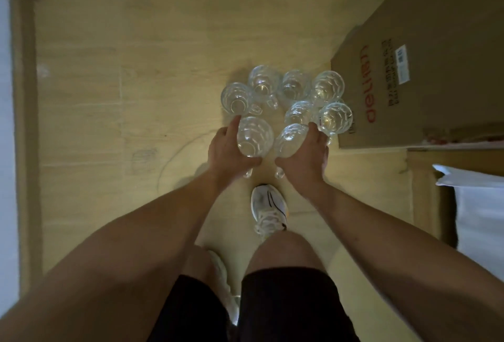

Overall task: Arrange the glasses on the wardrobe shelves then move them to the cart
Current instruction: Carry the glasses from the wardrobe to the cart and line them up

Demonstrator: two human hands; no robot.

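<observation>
Glasses (296,104), eight in total, cluster on the floor (136,69) just beside the cardboard box (425,74); your left hand (227,153) and right hand (306,157) each grip one, open floor lies left

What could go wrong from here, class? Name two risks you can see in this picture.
1. The left hand and right hand each grip a glass mug close together; the two could knock.
2. Six more mugs stand packed on the floor beside the cardboard box; a stray hand could topple them.
</observation>
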